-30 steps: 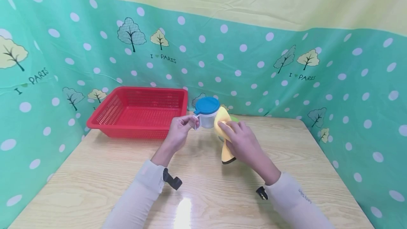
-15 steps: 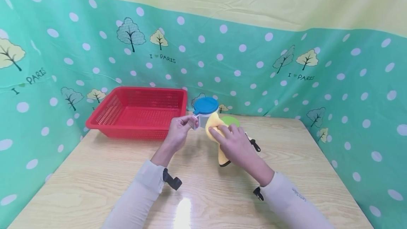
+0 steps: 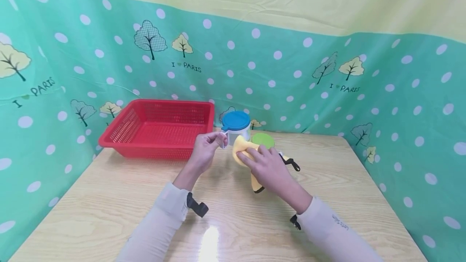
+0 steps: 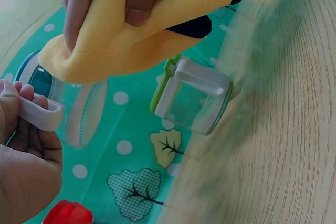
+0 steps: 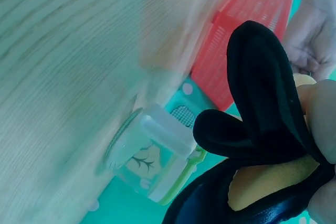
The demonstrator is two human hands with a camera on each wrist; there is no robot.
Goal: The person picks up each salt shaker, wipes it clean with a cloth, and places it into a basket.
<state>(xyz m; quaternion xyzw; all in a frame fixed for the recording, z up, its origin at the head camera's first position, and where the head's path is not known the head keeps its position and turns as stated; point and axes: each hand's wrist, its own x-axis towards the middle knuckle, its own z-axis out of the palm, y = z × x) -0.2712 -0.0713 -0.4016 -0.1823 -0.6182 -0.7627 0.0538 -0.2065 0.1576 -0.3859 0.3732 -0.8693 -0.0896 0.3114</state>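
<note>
My left hand (image 3: 202, 153) pinches the white handle (image 4: 44, 116) of a clear jar with a blue lid (image 3: 236, 120), held up off the table. My right hand (image 3: 269, 169) grips a folded yellow cloth (image 3: 240, 151) with a black border (image 5: 262, 93). In the head view the cloth overlaps the lower front of the jar, and in the left wrist view it covers part of the jar's lid end. Behind the right hand stands a second clear jar with a green lid (image 3: 263, 140); its white handle (image 4: 202, 77) shows in the left wrist view.
A red plastic basket (image 3: 156, 148) with slotted walls sits at the back left of the wooden table (image 3: 233, 221). A green dotted curtain (image 3: 291, 76) hangs behind and at both sides. The cloth's black loop (image 3: 293, 165) sticks out right of the right hand.
My right hand has moved the cloth left and slightly down, from the jar's right side to its front. The green lid has come into fuller view. My left hand stays in place.
</note>
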